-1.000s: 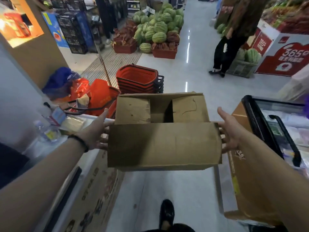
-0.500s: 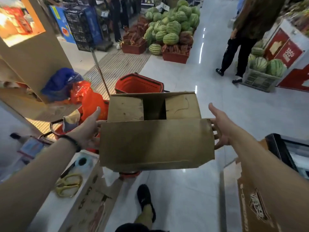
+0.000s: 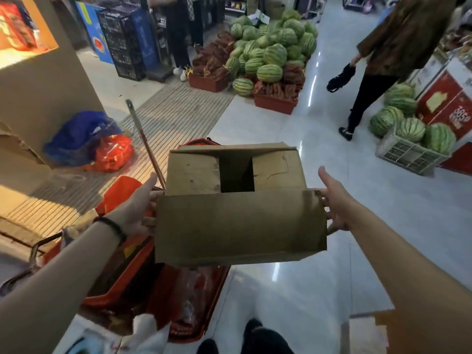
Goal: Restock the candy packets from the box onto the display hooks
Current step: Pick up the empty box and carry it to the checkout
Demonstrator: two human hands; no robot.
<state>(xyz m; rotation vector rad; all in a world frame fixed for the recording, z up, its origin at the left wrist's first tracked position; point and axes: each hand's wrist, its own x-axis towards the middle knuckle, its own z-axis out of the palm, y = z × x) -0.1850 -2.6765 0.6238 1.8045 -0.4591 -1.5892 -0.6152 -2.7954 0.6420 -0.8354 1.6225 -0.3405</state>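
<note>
Box (image 3: 240,226) between left hand (image 3: 138,209), right hand (image 3: 337,208)

One box (image 3: 240,226); two hands (image 3: 139,210) (image 3: 337,210); one white crate (image 3: 408,155).

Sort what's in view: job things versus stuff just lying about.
Job: cardboard box, carried between left hand and right hand. No candy packets or hooks in view.
Lying about: watermelon pile, red basket, blue bag.
</note>
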